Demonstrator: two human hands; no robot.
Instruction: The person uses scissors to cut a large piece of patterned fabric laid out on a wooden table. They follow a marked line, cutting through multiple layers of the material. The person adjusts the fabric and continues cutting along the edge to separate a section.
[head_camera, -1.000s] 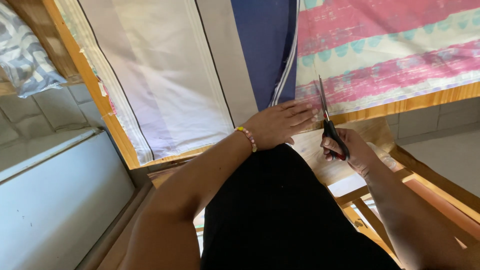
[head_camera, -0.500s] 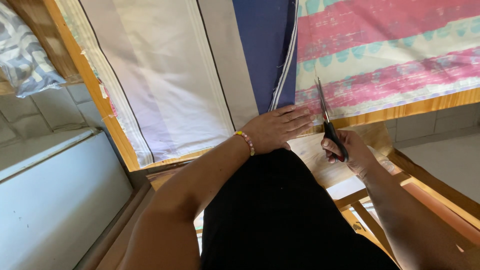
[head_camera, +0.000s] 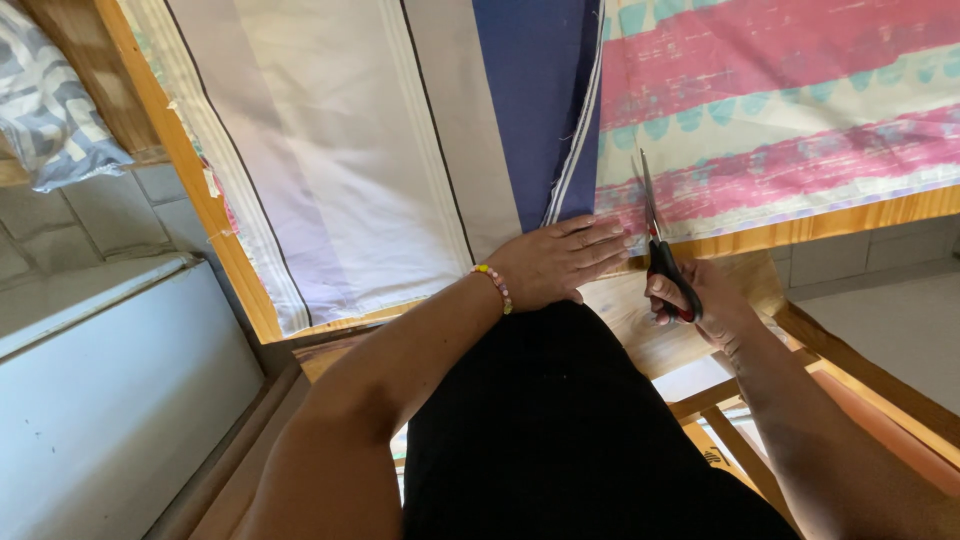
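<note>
My left hand (head_camera: 558, 262), with a beaded bracelet at the wrist, lies flat with fingers spread on the near edge of the fabric, where a blue panel (head_camera: 530, 100) meets a pink and teal striped cloth (head_camera: 770, 110). My right hand (head_camera: 700, 300) grips black-and-red scissors (head_camera: 660, 245). Their blades point away from me into the near edge of the striped cloth, just right of my left fingertips. White and grey striped fabric (head_camera: 330, 150) covers the table to the left.
The fabrics lie on a wooden table with a light wood edge (head_camera: 800, 230). A wooden frame (head_camera: 860, 370) runs at lower right over a tiled floor. A white panel (head_camera: 110, 390) stands at lower left, and a patterned cloth (head_camera: 50, 110) at far left.
The scissors have edged slightly further into the striped cloth. My left hand stays pressed on the fabric in nearly the same place.
</note>
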